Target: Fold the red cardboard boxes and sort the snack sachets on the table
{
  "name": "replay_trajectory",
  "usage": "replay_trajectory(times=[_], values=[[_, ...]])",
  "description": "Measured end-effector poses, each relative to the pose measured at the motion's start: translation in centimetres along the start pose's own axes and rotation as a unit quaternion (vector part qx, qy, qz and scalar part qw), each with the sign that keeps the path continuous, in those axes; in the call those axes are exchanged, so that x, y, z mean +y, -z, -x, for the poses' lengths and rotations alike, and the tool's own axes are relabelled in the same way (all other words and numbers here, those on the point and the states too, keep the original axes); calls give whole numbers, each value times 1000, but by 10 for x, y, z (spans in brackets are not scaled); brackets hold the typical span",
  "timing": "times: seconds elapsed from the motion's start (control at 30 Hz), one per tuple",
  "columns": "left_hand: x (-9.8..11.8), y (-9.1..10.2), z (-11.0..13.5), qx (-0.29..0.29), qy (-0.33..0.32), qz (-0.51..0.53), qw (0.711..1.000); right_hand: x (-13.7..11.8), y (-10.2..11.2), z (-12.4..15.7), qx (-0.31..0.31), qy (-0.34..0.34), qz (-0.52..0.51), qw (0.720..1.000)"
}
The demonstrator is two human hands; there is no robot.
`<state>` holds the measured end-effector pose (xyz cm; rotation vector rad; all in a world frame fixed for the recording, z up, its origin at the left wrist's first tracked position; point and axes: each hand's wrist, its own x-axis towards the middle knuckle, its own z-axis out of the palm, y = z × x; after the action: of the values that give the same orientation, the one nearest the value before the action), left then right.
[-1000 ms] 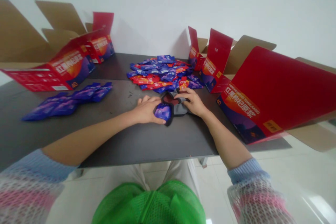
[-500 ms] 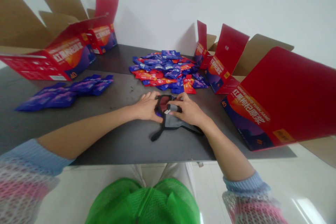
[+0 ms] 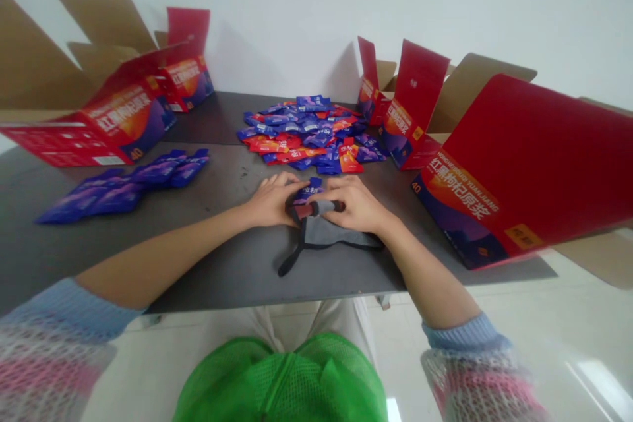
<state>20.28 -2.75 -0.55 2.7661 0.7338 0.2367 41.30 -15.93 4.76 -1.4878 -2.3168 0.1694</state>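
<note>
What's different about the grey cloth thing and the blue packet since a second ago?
The grey cloth thing slid nearer the camera, with the right hand on it. The blue packet now peeks out on its far side, not its near side. The left hand is still by the packet. The packet pile and red boxes stayed put.

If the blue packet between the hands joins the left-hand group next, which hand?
Probably the left hand: it is beside the blue packet, nearer the left-hand group. The right hand holds the grey fabric.
</note>
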Motion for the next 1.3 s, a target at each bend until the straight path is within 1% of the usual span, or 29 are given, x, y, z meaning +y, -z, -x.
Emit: replay_trajectory(times=[0.07,0.17,0.3,0.37,0.47,0.57,0.63,0.7,0.77,0.83,0.87,0.93,0.97,1.03,1.1,1.13,1.2,1.23,1.3], values=[[-2,-1,0,0,-4,-4,1000,-9,-6,-4,-40,19,10,999],[-3,-1,0,-3,-4,-4,1000,-8,-11,-6,-67,1,21,997],[1,1,-2,-21,17,-9,1000,11,-11,-7,-51,-73,59,994],[3,2,-4,-24,27,-6,999,20,-12,-7,-43,-98,82,991],[4,2,-5,-31,32,1,999,24,-15,-9,-40,-101,110,988],[2,2,-6,-30,31,6,999,21,-19,-11,-33,-98,128,986],[0,0,-6,-24,22,12,999,20,-21,-12,-17,-118,125,985],[-1,-1,-6,-14,7,20,1000,23,-23,-11,9,-136,92,986],[-4,-2,-5,-7,-7,26,1000,29,-24,-9,42,-119,13,992],[-6,-3,-5,-8,-18,26,999,36,-24,-8,74,-54,-93,991],[-7,-4,-5,-9,-23,26,999,38,-24,-8,90,-16,-139,986],[-8,-3,-6,-11,-38,25,999,37,-25,-7,113,45,-195,973],[-9,-1,-6,-13,-50,25,998,35,-25,-8,110,67,-204,970],[-10,5,-7,-34,-78,32,996,27,-26,-9,68,91,-185,976],[-16,15,-10,-85,-109,58,989,19,-27,-10,15,89,-134,987],[-20,21,-12,-117,-123,77,982,17,-27,-11,-2,78,-105,991],[-28,29,-15,-174,-144,120,967,15,-27,-12,-12,43,-57,997],[-32,30,-16,-185,-148,132,963,16,-26,-12,-13,24,-37,999],[-33,30,-16,-171,-133,134,967,18,-25,-12,-16,-11,-1,1000]])
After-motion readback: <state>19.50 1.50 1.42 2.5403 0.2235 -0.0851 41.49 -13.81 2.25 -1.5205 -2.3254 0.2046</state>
